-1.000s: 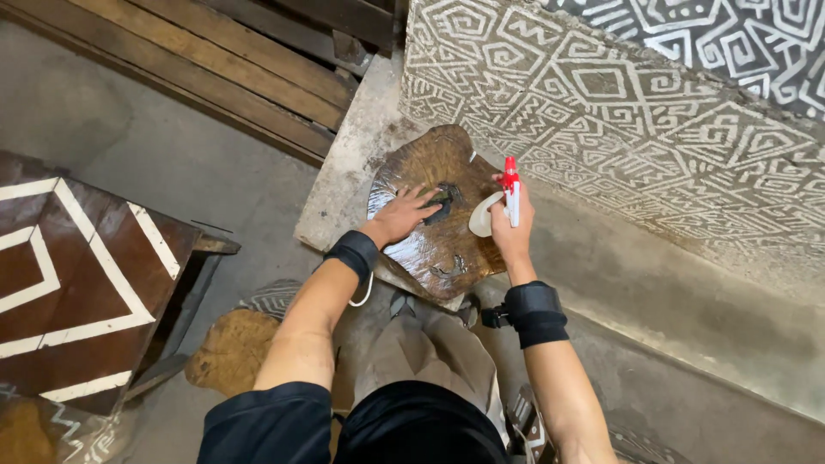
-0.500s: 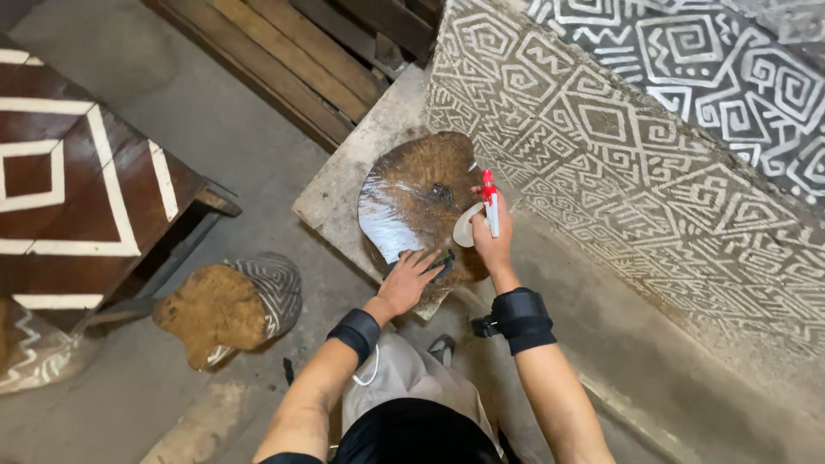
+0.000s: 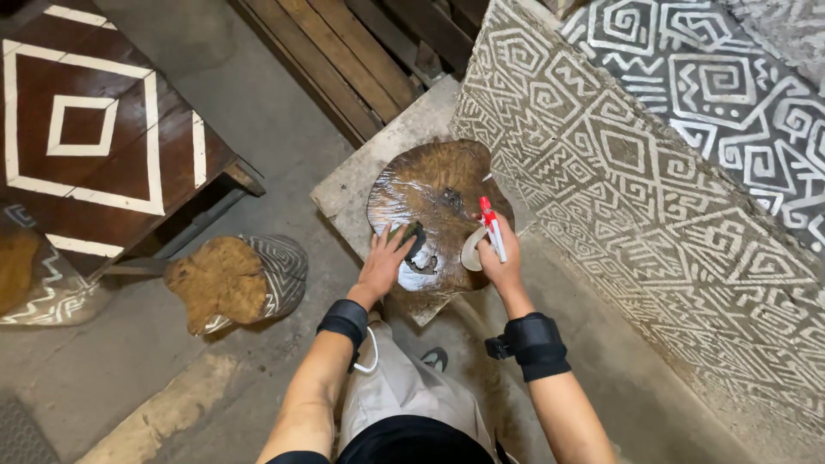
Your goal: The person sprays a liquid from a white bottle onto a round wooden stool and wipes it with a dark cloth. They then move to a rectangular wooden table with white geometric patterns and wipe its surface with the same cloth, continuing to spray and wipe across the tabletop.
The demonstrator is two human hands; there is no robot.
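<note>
I see my left hand lying flat and open on a shiny brown wood slab. The fingers are spread out, and the tips touch a small dark pad that sits on the wood. The hand does not grab anything.

My right hand is closed around a spray bottle with a red top. The bottle stands up at the right edge of the slab. A round, pale thing is tucked just beside it in the same hand, but I cannot tell what it is.

The wood slab lies on a flat stone block, right in front of me. It looks wet and bright near my left hand.

To the right is a big leaning board with white zigzag shapes. To the left is a dark table with white diamond lines. Near it on the floor sits a small wood stump with stripes. Wooden planks lie behind the stone block.
</note>
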